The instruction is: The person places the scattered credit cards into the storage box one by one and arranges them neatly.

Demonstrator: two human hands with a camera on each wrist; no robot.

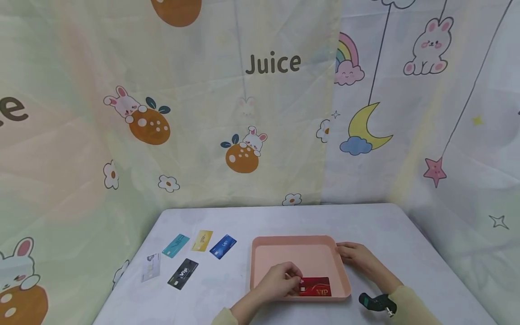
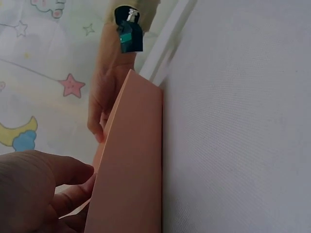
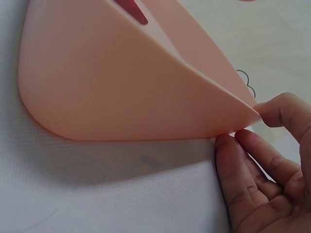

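Observation:
My left hand is over the near side of a pink tray, its curled fingers and thumb at the left end of a red VIP card, which they pinch. The fingertips are partly hidden behind the card and, in the left wrist view, behind the tray wall. A red corner of the card shows above the rim in the right wrist view. My right hand holds the tray's far right corner. In its wrist view the thumb is on the rim and the fingers touch low on the outside.
Left of the tray several cards lie on the white table: a teal card, a gold card, a blue card, a black VIP card and a pale card. Printed cloth walls surround the table.

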